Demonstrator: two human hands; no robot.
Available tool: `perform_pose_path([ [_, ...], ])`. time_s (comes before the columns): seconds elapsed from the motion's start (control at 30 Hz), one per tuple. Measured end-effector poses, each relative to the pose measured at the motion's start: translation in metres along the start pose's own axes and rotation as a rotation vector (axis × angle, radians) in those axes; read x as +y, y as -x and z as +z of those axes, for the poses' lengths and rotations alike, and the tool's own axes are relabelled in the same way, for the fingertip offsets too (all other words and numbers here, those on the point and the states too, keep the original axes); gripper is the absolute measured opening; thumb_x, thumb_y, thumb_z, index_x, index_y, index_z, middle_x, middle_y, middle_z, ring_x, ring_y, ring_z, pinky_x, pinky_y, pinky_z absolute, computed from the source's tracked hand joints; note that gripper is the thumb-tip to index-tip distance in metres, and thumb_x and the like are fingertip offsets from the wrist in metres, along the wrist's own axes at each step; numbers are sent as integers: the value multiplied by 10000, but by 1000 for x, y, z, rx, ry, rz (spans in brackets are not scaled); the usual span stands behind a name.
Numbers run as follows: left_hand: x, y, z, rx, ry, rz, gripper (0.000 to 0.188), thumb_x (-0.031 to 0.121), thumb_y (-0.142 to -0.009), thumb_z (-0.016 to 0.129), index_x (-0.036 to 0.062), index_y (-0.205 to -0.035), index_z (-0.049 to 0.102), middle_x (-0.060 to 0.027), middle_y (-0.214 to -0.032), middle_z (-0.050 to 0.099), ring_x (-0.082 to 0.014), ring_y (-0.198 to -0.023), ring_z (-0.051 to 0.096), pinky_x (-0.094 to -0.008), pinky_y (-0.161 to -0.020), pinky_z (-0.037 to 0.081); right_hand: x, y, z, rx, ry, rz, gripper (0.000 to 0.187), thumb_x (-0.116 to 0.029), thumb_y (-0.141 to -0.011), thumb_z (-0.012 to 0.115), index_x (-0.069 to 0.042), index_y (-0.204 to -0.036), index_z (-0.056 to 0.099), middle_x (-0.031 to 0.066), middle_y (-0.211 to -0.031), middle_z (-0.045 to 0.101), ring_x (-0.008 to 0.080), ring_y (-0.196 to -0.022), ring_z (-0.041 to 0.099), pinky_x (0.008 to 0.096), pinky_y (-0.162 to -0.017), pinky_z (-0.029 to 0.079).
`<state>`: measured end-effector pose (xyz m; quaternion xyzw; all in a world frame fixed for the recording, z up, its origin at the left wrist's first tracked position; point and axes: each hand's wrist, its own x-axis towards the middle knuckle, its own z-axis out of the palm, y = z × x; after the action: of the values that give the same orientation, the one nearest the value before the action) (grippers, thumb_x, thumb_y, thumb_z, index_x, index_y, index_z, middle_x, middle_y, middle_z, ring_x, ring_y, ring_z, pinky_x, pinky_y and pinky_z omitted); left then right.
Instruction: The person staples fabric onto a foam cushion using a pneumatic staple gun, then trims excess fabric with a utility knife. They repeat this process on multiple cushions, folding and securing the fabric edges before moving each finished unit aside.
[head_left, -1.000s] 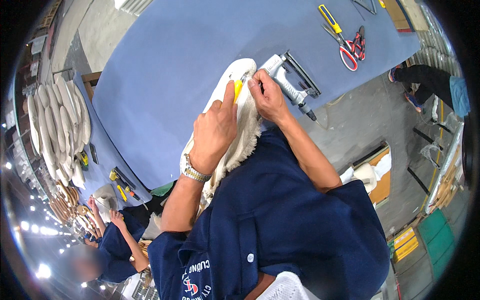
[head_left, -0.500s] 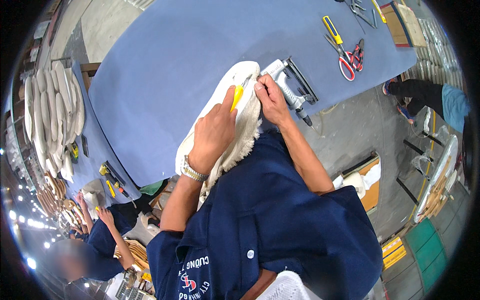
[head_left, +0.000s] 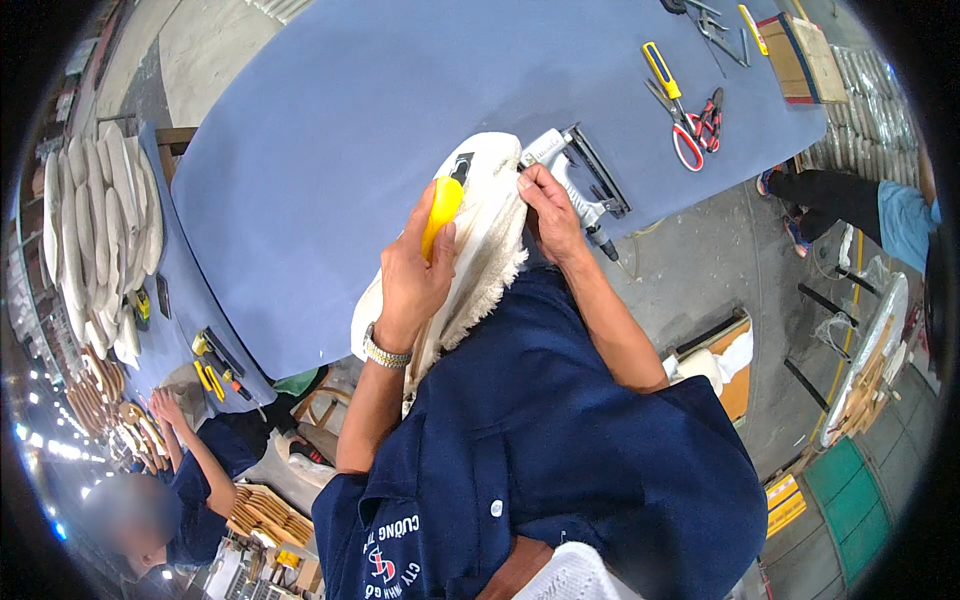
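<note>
A cream fabric-covered padded panel (head_left: 488,215) with a frayed cloth edge lies slantwise across the near edge of the blue table, running down to my lap. My left hand (head_left: 413,280), wearing a metal watch, is closed round the handle of a yellow-handled tool (head_left: 443,210) above the panel. A dark flat piece shows just beyond the handle; whether it belongs to the tool I cannot tell. At the panel's right edge, my right hand (head_left: 551,210) is closed, pinching the cloth near the far end. Directly beyond that hand rests a silver pneumatic staple gun (head_left: 560,172).
On the right of the table (head_left: 330,150) lie a yellow screwdriver (head_left: 661,70), red-handled scissors (head_left: 686,148) and red-and-black pliers (head_left: 710,120). A box (head_left: 803,60) stands at the far right corner. Padded pieces (head_left: 100,215) are stacked at left, near a co-worker (head_left: 205,500). Another person (head_left: 850,195) stands at right.
My left hand has drawn the yellow-handled tool back and left, its handle now tilted upward. My right hand stays at the cloth edge. The co-worker's hands at left have come together.
</note>
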<state>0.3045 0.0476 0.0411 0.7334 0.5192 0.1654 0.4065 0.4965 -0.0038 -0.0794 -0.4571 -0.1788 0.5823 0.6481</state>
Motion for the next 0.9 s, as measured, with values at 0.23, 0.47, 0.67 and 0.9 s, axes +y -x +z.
perform_pose_path([
  [0.23, 17, 1, -8, -15, 243, -24, 580, 121, -1032, 557, 81, -1586, 389, -92, -912, 738, -101, -647, 663, -296, -628, 547, -51, 29, -51, 68, 23, 304, 294, -364, -1098, 520, -141, -909, 552, -97, -628, 370, 28, -488, 284, 218, -435, 216],
  [0.47, 41, -15, -5, -16, 408, 33, 590, 73, -1058, 516, 28, -1606, 303, -179, -1273, 686, -128, -877, 713, -289, -808, 590, 7, 157, -271, 457, 748, 686, 247, -327, -1011, 593, -98, -965, 675, 11, -716, 595, 154, -528, 536, 318, -484, 424],
  [0.67, 60, -36, 14, -157, 377, 84, 520, 101, -1069, 531, 15, -1561, 389, -158, -1273, 684, -151, -945, 722, -296, -843, 587, -4, 132, -446, 994, 480, 389, 566, -482, -980, 634, -1, -1279, 628, 157, -1104, 705, 247, -1062, 664, 472, -833, 535],
  [0.9, 110, -37, 77, -44, 13, 547, 519, 112, -984, 627, 39, -1482, 503, -223, -1294, 668, -320, -1133, 703, -383, -947, 558, -131, 68, -166, 228, 230, -214, 558, -439, -1071, 522, 16, -1391, 570, 170, -1375, 624, 277, -1145, 664, 423, -1017, 499],
])
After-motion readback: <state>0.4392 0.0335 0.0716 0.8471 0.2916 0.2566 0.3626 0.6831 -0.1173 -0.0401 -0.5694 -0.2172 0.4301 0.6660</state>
